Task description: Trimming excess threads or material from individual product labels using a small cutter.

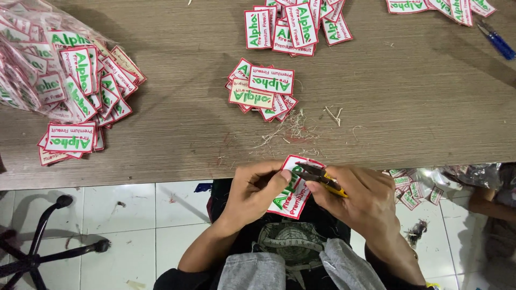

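1. Fingers (277, 180) of our left hand (252, 193) are pinched shut on one patch (293, 196), a white rectangle with a red edge and green and red writing. We hold it just off the near edge of the desk (177, 123), above our lap.
2. Our right hand (360, 201) is closed around small thread snips (317, 176) with a yellow handle. Their dark tips touch the top edge of the patch.
3. Loose threads (293, 129) lie on the desk just beyond the patch, so we think some trimming is already done.
4. A small pile of patches (262, 91) sits beyond the threads. More piles lie farther back (295, 27) and to the far right (441, 6). We cannot tell which piles are trimmed.
5. Far left of the held patch, a clear bag (32, 59) spills many more patches, with a short stack (70, 139) in front of it. Much looks left to do.
6. Blue snips (497, 42) lie at the far right corner of the desk.
7. Right of our hand, below the desk, more patches (411, 190) lie on the floor.
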